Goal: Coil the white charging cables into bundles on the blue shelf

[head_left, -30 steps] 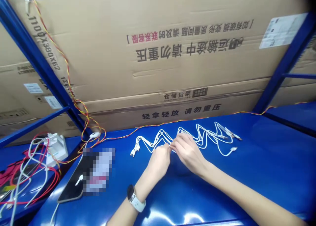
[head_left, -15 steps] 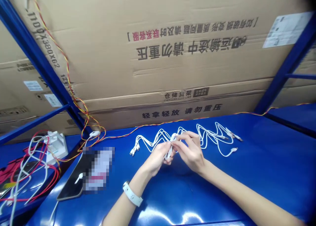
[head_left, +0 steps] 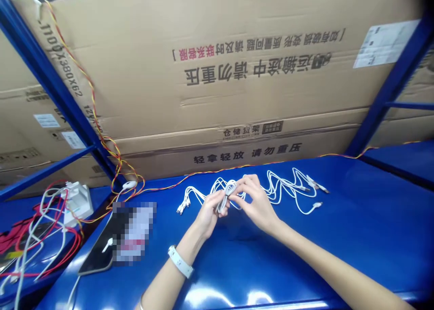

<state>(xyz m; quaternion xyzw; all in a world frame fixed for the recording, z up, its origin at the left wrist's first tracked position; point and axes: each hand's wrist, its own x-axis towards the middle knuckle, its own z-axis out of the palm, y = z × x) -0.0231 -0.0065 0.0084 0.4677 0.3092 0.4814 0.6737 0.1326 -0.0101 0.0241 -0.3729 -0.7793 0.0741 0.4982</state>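
A white cable [head_left: 222, 205] is wound into a small bundle, pinched between the thumb and fingers of my left hand [head_left: 207, 215]. My right hand [head_left: 255, 201] meets the bundle from the right, its thumb and forefinger closed at the bundle's narrow middle. Whether a thin tie is between those fingertips is too small to tell. Behind both hands, several loose white cables [head_left: 276, 188] lie in wavy strands on the blue surface. Their small plugs [head_left: 183, 206] point left, while larger USB plugs [head_left: 318, 188] are at the right end. My hands hide the strands' middle part.
A black phone-like slab [head_left: 96, 251], partly blurred out, lies at the left with a white earbud [head_left: 108, 245] on it. Tangled red and white wires surround a white charger stand [head_left: 79, 201]. Cardboard [head_left: 220, 97] and blue posts [head_left: 383, 93] rise behind.
Both hands have shifted slightly left with the bundle, which is tilted to show its looped top more. The right fingers have drawn down around its middle. The view has moved a little.
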